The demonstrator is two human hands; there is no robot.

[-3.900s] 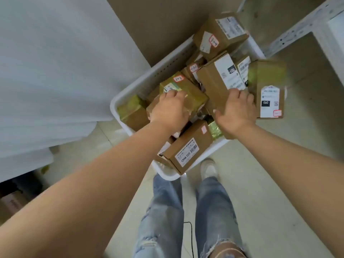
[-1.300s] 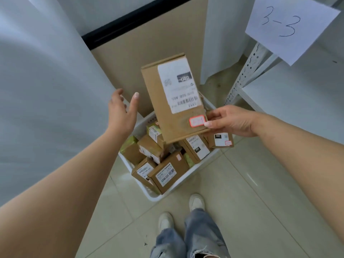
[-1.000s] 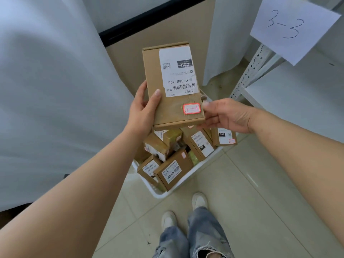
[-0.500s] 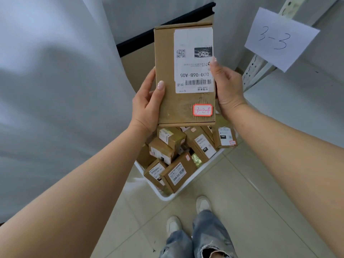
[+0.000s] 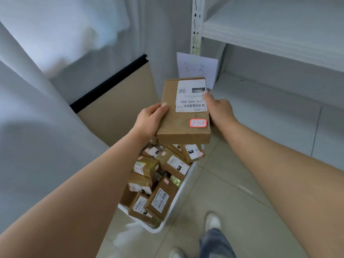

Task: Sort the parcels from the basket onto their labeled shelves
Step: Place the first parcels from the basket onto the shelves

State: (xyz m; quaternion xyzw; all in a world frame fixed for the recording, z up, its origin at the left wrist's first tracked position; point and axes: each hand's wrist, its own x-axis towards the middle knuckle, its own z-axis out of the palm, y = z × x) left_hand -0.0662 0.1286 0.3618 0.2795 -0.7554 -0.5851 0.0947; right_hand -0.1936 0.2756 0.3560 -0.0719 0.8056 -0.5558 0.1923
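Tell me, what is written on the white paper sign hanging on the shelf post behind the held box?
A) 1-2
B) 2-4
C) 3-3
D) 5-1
C: the paper sign on the shelf post reads 3-3, just behind the parcel held by both hands.

Both hands raised together

My left hand (image 5: 149, 121) and right hand (image 5: 218, 108) grip opposite sides, arms stretched forward.

The brown cardboard parcel (image 5: 183, 116) carries a white label with black barcode and a red-bordered sticker (image 5: 198, 123). The basket (image 5: 181, 197) and shelves (image 5: 270, 32) are white; the floor tiles (image 5: 223, 211) are pale beige.
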